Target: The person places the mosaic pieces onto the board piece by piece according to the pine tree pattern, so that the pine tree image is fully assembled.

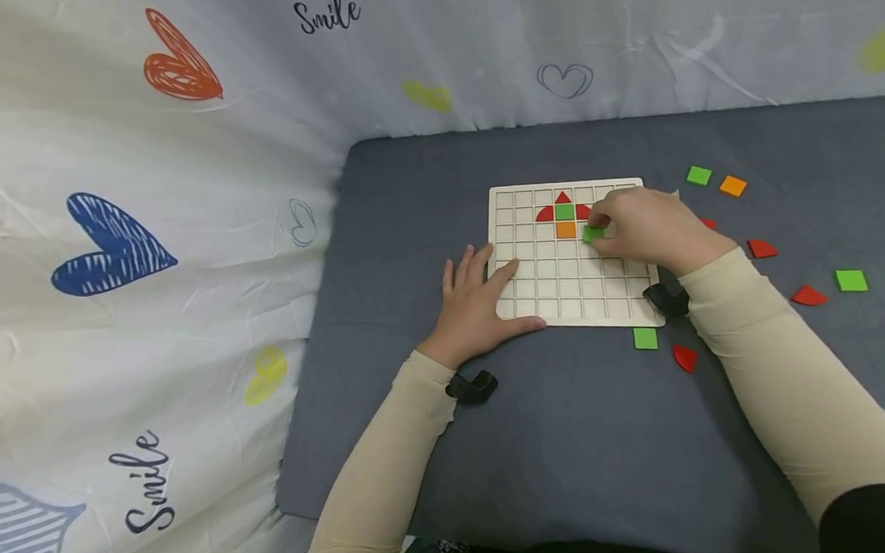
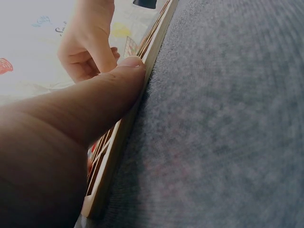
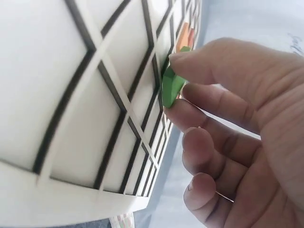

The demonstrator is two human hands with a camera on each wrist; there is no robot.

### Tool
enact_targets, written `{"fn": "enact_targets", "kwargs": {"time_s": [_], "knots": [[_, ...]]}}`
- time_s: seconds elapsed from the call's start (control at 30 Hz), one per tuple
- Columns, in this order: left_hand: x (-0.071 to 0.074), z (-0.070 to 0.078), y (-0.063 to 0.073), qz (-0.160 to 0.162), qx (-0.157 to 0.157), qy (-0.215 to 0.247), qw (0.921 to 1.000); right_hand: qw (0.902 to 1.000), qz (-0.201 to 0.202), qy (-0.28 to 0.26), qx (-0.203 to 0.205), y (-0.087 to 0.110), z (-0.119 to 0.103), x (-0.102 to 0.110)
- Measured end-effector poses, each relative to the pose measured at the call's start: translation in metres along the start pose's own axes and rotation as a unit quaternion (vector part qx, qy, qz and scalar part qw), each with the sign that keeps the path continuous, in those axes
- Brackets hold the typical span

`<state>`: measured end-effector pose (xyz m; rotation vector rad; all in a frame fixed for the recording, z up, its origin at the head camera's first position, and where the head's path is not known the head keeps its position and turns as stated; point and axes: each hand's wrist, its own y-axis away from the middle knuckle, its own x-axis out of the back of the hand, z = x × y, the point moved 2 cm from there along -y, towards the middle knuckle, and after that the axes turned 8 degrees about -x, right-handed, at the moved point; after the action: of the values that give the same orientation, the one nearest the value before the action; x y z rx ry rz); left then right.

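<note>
A white gridded board [image 1: 537, 295] lies on the grey table. Set in its upper cells are a red triangle [image 1: 563, 197], a green square [image 1: 564, 212] flanked by red curved pieces [image 1: 545, 214], and an orange square [image 1: 565, 230] below. My right hand [image 1: 653, 225] pinches a green square tile [image 3: 174, 86] between thumb and fingers, tilted against the grid just right of the orange square. At the board's lower left corner, my left hand [image 1: 474, 312] rests with spread fingers, the thumb [image 2: 111, 85] along the near edge.
Right of the board lie loose green tiles [image 1: 852, 280], an orange tile [image 1: 733, 186] and red curved pieces [image 1: 808, 295]. Another green tile [image 1: 645, 338] and a red piece [image 1: 685, 358] sit by the near right corner. A printed white curtain [image 1: 245, 237] hangs along the left and back.
</note>
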<state>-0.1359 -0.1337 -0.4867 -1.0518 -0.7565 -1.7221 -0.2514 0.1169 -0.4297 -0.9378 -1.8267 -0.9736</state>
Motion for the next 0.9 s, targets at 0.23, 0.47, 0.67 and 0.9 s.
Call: {"fn": "enact_targets", "kwargs": {"time_s": [0.23,0.47,0.67,0.9], "knots": [[0.0013,0.0,-0.0003,0.0,-0.004,0.001,1.0,0.9993,0.015,-0.017,0.029,-0.0029,-0.0018,-0.0017],[0.0004,-0.0009,0.0009,0.005,-0.004,-0.002,1.0,0.9968,0.042,-0.031,0.061,-0.0032,-0.0012,-0.0052],[-0.0009,-0.0008,0.0008,0.005,-0.005,-0.003,1.0,0.9966,0.036,-0.042,0.061,-0.0042,0.0014,-0.0082],[-0.0004,-0.0011,0.0009,0.006,-0.009,-0.002,0.9999,0.9978,0.03,-0.035,0.047,-0.0006,0.0006,-0.0079]]}}
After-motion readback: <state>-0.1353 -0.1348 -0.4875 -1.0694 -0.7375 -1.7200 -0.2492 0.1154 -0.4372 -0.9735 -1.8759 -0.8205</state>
